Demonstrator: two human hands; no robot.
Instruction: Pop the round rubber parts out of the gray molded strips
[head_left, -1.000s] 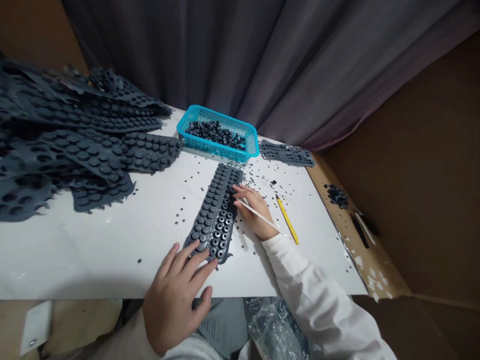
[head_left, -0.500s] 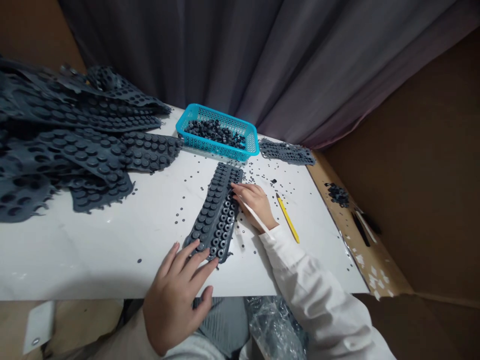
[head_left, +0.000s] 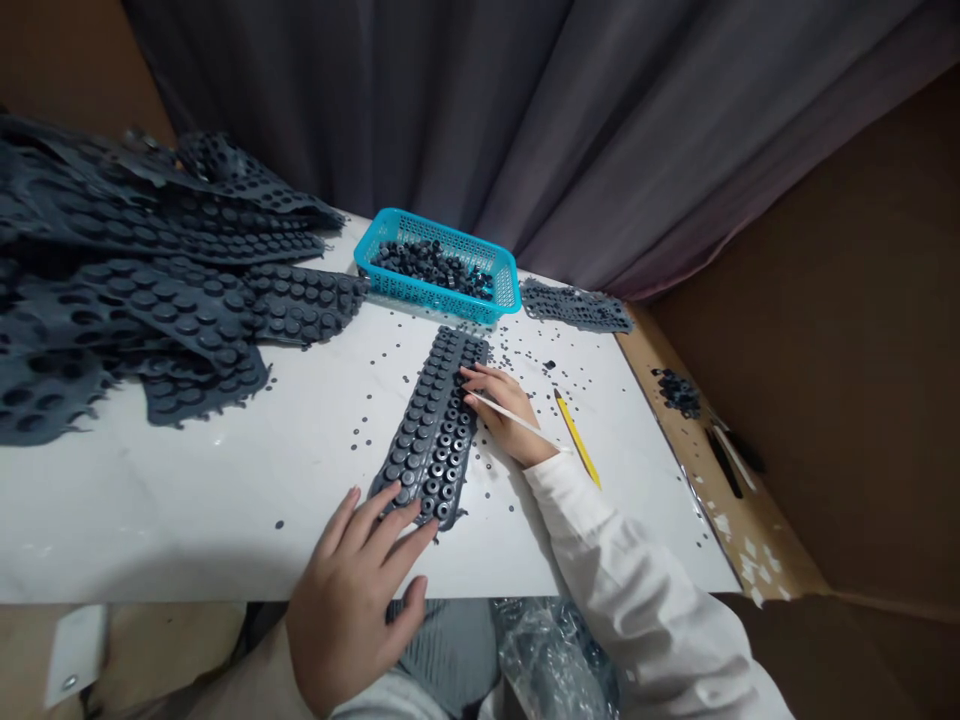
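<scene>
A dark grey rubber sheet (head_left: 420, 420) with rows of round raised knobs lies slanted on the white table. Several knobs along its near right side show ring-shaped tops with holes. My left hand (head_left: 360, 580) is open, its spread fingertips resting on the sheet's near end. My right hand (head_left: 506, 410) is closed in a pinch on a thin white stick (head_left: 517, 419), over the right edge of the sheet. The stick's tip is hidden by the fingers.
A turquoise basket (head_left: 442, 302) of small dark rubber pieces stands behind the sheet. More rubber sheets (head_left: 165, 290) are heaped at left; another strip (head_left: 577, 305) lies at right. A yellow pencil-like tool (head_left: 577, 440) lies beside my right hand. Tiny dark discs are scattered about.
The white stick in my right hand has tilted flatter, its rear end swinging up and to the right. My left hand stays on the sheet's near end.
</scene>
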